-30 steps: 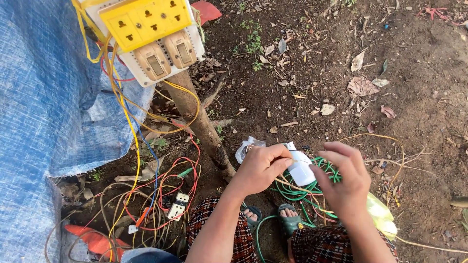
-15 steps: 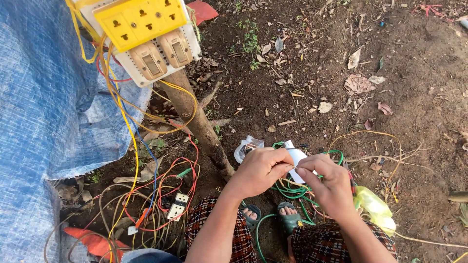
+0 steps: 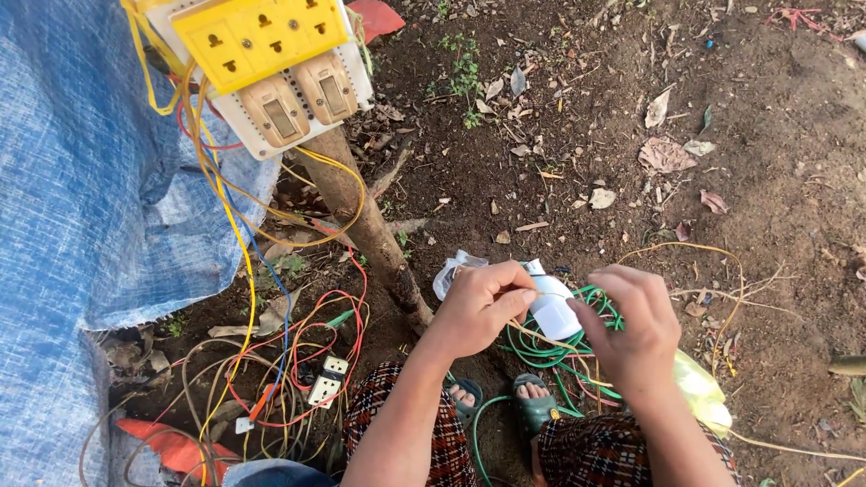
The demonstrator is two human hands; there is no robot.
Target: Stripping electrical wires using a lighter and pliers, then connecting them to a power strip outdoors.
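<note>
White plastic, a small fitting (image 3: 552,309), is sitting between both hands just above the sandalled feet; I am reading the left hand (image 3: 478,307) as curling closed, its fingertips pinching a thin yellowish wire (image 3: 541,335) against the fitting's near side; the right hand (image 3: 631,329) is bending over the fitting's far side, though I cannot tell whether its fingers are gripping anything; the step in hand, as I am judging it, is wiring the fitting, and the next move is calling for a steady pinch and fine fingertip work; a green cable coil (image 3: 559,352) is lying directly beneath, crowding the hands from below; a wooden post (image 3: 365,225) carrying a yellow socket board (image 3: 262,36) is hemming in the left side; bare soil (image 3: 722,135) is leaving open room ahead and to the right.
</note>
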